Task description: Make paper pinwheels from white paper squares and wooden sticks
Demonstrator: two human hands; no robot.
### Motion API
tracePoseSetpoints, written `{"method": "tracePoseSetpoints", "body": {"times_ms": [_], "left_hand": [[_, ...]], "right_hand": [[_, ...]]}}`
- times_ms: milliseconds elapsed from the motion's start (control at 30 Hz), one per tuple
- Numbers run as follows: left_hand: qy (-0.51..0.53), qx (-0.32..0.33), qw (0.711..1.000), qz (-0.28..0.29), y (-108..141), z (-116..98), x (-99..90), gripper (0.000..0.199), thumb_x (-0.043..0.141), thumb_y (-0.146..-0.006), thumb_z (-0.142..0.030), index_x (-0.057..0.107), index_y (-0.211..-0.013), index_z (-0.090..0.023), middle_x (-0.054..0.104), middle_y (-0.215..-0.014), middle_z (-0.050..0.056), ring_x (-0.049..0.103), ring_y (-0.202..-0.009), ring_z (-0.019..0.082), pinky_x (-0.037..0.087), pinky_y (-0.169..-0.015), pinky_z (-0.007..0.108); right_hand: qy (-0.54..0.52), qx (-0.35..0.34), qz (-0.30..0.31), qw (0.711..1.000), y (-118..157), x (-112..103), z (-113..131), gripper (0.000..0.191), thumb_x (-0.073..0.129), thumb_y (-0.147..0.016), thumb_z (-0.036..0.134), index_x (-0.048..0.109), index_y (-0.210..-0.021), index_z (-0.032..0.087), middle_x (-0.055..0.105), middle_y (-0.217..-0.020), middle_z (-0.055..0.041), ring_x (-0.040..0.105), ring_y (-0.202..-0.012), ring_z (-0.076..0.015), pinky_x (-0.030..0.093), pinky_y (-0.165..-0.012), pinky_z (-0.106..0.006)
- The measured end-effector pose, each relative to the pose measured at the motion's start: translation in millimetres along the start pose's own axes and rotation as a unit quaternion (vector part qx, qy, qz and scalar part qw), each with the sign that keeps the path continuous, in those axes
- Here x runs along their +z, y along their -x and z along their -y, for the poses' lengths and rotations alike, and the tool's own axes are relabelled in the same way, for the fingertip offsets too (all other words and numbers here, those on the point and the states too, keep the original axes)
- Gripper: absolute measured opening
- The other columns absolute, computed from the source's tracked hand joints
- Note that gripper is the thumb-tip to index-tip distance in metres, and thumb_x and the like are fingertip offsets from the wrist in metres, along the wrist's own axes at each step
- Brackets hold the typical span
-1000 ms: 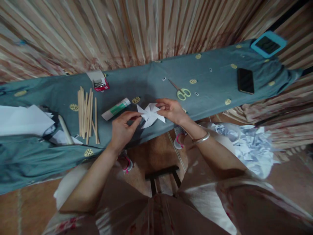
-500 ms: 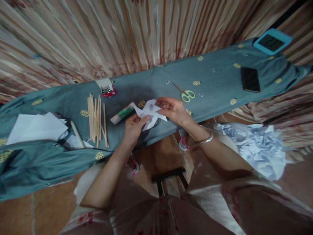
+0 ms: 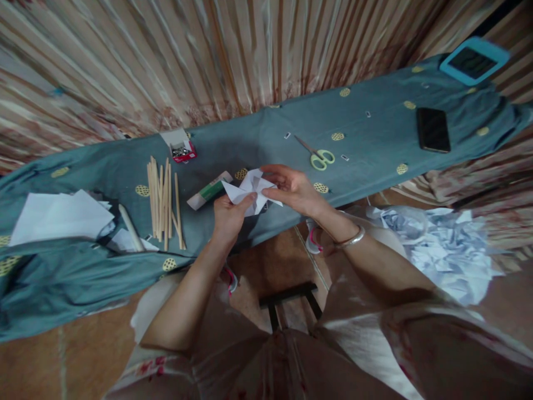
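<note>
A white paper pinwheel (image 3: 245, 191) with folded blades is held between both hands, above the near edge of the cloth-covered table. My left hand (image 3: 230, 218) grips its lower left side, thumb on top near the centre. From the right, my right hand (image 3: 293, 190) pinches it with thumb and fingers; some of those fingers are partly hidden behind the paper. A green and white box (image 3: 209, 190) lies just behind my left hand. Scissors with light green handles (image 3: 321, 159) rest beyond my right hand, apart from it.
Wooden sticks (image 3: 160, 200) lie left of my hands, near an open red box of small metal pieces (image 3: 183, 152). White paper sheets (image 3: 58, 219) and a pale rod (image 3: 130, 226) are farther left. A phone (image 3: 433, 130) and a blue-framed clock (image 3: 474, 60) sit right. Folded papers (image 3: 453, 250) fill a bag below.
My right thumb has moved inward on the pinwheel, toward its centre. The pinwheel has turned slightly between my hands, and the view has shifted a little.
</note>
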State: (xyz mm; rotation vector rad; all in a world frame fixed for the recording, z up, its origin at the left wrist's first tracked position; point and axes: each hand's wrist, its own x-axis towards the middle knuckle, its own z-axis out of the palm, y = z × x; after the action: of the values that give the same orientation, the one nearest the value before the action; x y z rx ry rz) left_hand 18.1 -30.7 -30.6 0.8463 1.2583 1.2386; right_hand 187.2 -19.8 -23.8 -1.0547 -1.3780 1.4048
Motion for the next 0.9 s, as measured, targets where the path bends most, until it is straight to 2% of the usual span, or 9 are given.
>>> {"method": "tracePoseSetpoints", "body": {"times_ms": [133, 233, 433, 567, 733, 900], "left_hand": [[-0.014, 0.0, 1.0, 0.006, 1.9, -1.5, 1.9, 0.027, 0.088, -0.048, -0.032, 0.074, -0.062, -0.015, 0.071, -0.063, 0.001, 0.058, -0.055, 0.013, 0.047, -0.057, 0.025], [-0.021, 0.004, 1.0, 0.01, 2.1, -1.9, 2.5, 0.027, 0.088, -0.048, -0.034, 0.074, -0.062, -0.015, 0.071, -0.062, 0.001, 0.058, -0.055, 0.013, 0.047, -0.056, 0.025], [-0.01, 0.004, 1.0, 0.021, 1.3, -3.0, 0.1, 0.025, 0.087, -0.05, -0.03, 0.074, -0.063, -0.014, 0.071, -0.063, 0.0, 0.058, -0.055, 0.013, 0.046, -0.056, 0.024], [-0.012, 0.006, 1.0, 0.029, 0.7, -5.1, -2.0, 0.026, 0.088, -0.051, -0.03, 0.074, -0.065, -0.014, 0.071, -0.066, 0.001, 0.061, -0.058, 0.014, 0.048, -0.059, 0.026], [-0.01, 0.015, 0.999, 0.029, -1.7, -3.9, -2.8, 0.024, 0.087, -0.052, -0.03, 0.074, -0.065, -0.015, 0.072, -0.066, 0.001, 0.061, -0.058, 0.014, 0.049, -0.061, 0.026], [0.004, 0.021, 1.0, 0.023, -5.3, -1.2, -1.7, 0.026, 0.088, -0.05, -0.031, 0.074, -0.064, -0.015, 0.072, -0.065, 0.001, 0.06, -0.057, 0.013, 0.048, -0.058, 0.024]], "right_hand": [[-0.014, 0.024, -0.013, 1.0, -0.5, 4.0, -2.6, 0.063, 0.082, -0.069, 0.044, 0.059, -0.121, 0.019, 0.072, -0.088, -0.0023, 0.067, -0.075, -0.0174, 0.055, -0.068, -0.03], [-0.01, 0.025, -0.018, 0.999, -1.5, 6.3, -4.9, 0.061, 0.082, -0.067, 0.042, 0.059, -0.119, 0.017, 0.07, -0.084, -0.0013, 0.065, -0.071, -0.0166, 0.053, -0.063, -0.029], [0.017, 0.018, -0.047, 0.999, -2.3, 10.0, -7.4, 0.06, 0.078, -0.068, 0.034, 0.058, -0.122, 0.019, 0.069, -0.079, 0.0011, 0.064, -0.067, -0.016, 0.051, -0.06, -0.028], [0.016, 0.022, -0.058, 0.998, -1.8, 13.9, -7.4, 0.07, 0.077, -0.068, 0.032, 0.051, -0.132, 0.02, 0.069, -0.077, 0.0026, 0.064, -0.064, -0.016, 0.05, -0.056, -0.027], [0.026, 0.02, -0.076, 0.997, -3.4, 16.8, -11.1, 0.082, 0.076, -0.069, 0.037, 0.041, -0.142, 0.021, 0.07, -0.08, 0.0016, 0.064, -0.064, -0.0166, 0.05, -0.058, -0.029], [0.028, 0.024, -0.094, 0.995, -7.8, 17.0, -13.8, 0.087, 0.078, -0.07, 0.041, 0.039, -0.145, 0.02, 0.07, -0.084, -0.0001, 0.066, -0.066, -0.0182, 0.054, -0.061, -0.032]]}}
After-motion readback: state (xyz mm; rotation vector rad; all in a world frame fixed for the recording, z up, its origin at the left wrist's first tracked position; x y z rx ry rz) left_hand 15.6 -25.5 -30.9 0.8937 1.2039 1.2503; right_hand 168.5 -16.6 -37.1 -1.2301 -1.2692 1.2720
